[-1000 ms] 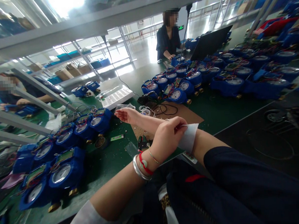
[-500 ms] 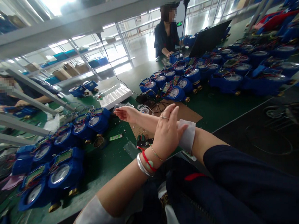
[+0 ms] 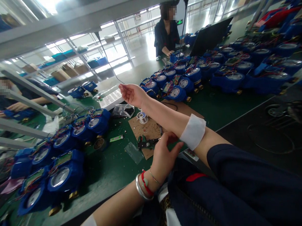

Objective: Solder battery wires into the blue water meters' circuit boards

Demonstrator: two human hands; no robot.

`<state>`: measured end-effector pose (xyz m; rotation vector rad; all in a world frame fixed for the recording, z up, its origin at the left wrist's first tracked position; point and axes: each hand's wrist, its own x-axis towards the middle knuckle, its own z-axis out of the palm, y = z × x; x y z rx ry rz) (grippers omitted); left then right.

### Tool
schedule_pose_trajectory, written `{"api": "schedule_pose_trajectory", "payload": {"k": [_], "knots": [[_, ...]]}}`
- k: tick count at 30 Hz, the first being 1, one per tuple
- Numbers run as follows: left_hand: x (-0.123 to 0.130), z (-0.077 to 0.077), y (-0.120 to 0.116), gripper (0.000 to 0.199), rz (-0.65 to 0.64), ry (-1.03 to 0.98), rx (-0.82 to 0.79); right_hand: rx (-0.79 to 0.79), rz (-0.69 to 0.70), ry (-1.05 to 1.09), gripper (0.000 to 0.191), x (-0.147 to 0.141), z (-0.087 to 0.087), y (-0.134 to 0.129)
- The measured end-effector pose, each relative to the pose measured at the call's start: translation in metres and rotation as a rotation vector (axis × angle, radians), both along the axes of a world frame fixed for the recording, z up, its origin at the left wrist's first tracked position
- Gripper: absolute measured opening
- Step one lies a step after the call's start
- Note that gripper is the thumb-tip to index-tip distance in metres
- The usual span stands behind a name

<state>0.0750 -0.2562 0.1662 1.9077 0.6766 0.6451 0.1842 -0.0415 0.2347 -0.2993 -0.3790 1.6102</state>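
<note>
My right arm reaches across the bench, its forearm raised and a white patch lying on the skin near the elbow. At its end my right hand is turned palm up, fingers loosely bent, with nothing visible in it. My left hand is at the underside of that forearm, beside the patch; its fingers curl while the thumb stands apart. A silver bangle and a red bracelet circle the left wrist. Below the right forearm lie a solder spool and a dark hand tool with green parts.
Blue meters with exposed wires stand at the left, and more fill the back right. A brown board, a white tray and a plastic bag lie between. A co-worker sits beyond a black panel; another person's hand is at far left.
My right forearm has risen and its hand has turned palm up with fingers more bent. My left hand has slid down off the forearm's top, its straight fingers now curled.
</note>
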Motion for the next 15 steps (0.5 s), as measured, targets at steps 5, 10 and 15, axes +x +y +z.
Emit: {"api": "schedule_pose_trajectory", "payload": {"k": [5,10,15], "knots": [[0.013,-0.004,-0.01,0.019,0.028,-0.068,-0.14,-0.049,-0.054,-0.004,0.023,0.007,-0.006,0.0],[0.011,0.005,-0.004,0.007,0.015,-0.055,-0.256,-0.065,-0.078,-0.009,0.021,0.012,-0.009,0.0],[-0.007,0.02,0.003,0.007,-0.009,0.016,-0.103,-0.066,-0.083,-0.004,0.019,0.013,-0.01,0.001]]}}
